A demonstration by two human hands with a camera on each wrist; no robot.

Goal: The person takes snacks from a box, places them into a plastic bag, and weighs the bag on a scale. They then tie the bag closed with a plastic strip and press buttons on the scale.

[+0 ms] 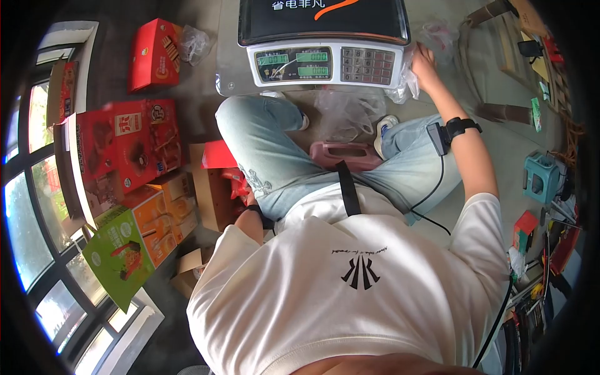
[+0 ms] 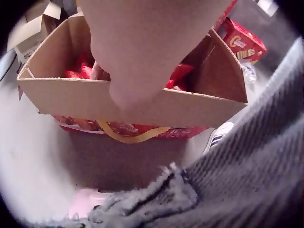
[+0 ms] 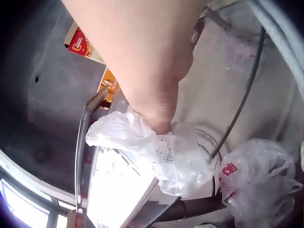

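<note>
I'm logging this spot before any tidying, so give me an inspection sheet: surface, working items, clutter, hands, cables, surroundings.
Surface: grey floor, with boxes and bags about.
Job's things: open cardboard box containing red packets; scale; white plastic bag at the scale's right end.
Clutter: crumpled clear bag on the floor; red carton and printed cartons to the person's left.
Left hand: inside the open cardboard box, fingers mostly hidden.
Right hand: at the white plastic bag; grip unclear.
Cables: one black cable hangs from the wrist camera; its far end is not visible.
Surroundings: windows left, teal container right.
</note>
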